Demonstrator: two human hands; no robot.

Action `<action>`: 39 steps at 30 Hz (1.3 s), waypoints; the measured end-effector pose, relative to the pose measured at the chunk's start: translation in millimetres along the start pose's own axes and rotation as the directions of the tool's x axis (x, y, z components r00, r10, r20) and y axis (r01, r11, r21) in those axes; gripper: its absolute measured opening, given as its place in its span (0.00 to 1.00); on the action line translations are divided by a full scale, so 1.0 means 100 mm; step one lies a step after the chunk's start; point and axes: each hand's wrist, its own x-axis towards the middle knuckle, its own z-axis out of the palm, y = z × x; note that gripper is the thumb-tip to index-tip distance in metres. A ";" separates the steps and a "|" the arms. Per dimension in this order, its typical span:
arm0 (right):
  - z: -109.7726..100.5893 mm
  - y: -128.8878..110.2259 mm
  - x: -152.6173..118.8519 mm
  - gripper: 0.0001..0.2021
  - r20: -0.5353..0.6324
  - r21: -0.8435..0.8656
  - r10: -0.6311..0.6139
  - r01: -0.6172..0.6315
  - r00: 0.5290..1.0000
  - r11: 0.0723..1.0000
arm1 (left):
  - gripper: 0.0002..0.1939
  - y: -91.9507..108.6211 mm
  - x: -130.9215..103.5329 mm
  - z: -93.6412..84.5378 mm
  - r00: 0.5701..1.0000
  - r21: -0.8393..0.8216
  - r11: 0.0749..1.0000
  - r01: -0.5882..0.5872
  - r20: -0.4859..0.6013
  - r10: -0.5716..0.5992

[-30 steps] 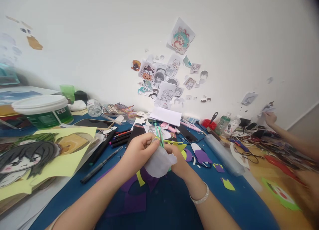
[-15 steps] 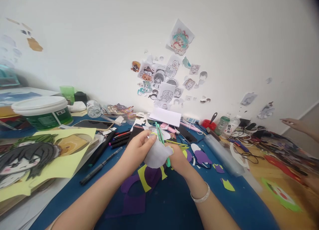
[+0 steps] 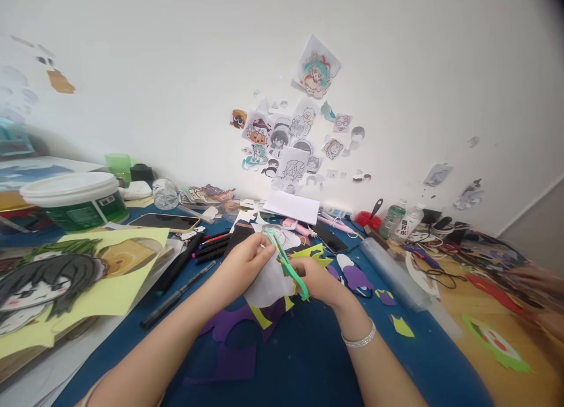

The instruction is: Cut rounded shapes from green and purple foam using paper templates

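My left hand (image 3: 248, 260) pinches a pale grey-white cut-out piece (image 3: 267, 285) by its upper edge, thumb on top. Green-handled scissors (image 3: 288, 265) are gripped in my right hand (image 3: 318, 278), with their tips pointing up and left toward my left thumb. The blades lie close against the piece's upper right edge; whether they touch it I cannot tell. Below both hands, purple and yellow scraps (image 3: 233, 330) with cut-out holes lie on the blue table cover (image 3: 291, 366). Smaller purple pieces (image 3: 356, 278) rest just right of my right hand.
Several black markers (image 3: 180, 295) and a green-white tub (image 3: 79, 198) stand or lie on the left beside yellow sheets (image 3: 132, 272). A clear plastic roll (image 3: 396, 278), bottles (image 3: 403, 222) and cables are on the right. Another person's hands (image 3: 540, 283) reach in at the far right.
The scissors have swung from steep to more slanted, their handle loop showing more. The grey-white piece has shifted slightly left and down. The other person's raised hand has come down to the table.
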 end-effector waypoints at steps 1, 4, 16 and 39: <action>0.00 0.00 0.00 0.06 0.001 -0.006 -0.001 0.001 1.000 1.000 | 0.12 -0.01 0.00 0.00 1.000 0.018 1.000 -0.006 -0.009 0.006; -0.01 0.03 0.00 0.07 0.006 -0.029 -0.005 0.005 1.000 1.000 | 0.08 -0.02 -0.01 0.00 1.000 0.025 1.000 -0.013 -0.014 0.013; -0.03 0.07 0.00 0.06 -0.029 -0.107 -0.023 0.020 0.999 0.994 | 0.10 0.08 -0.01 -0.06 0.999 -0.062 0.997 -0.043 -0.013 0.043; 0.02 0.13 0.05 0.06 -0.069 -0.115 -0.058 0.050 0.996 0.992 | 0.14 0.22 -0.07 -0.12 0.992 -0.044 0.994 0.099 0.088 -0.095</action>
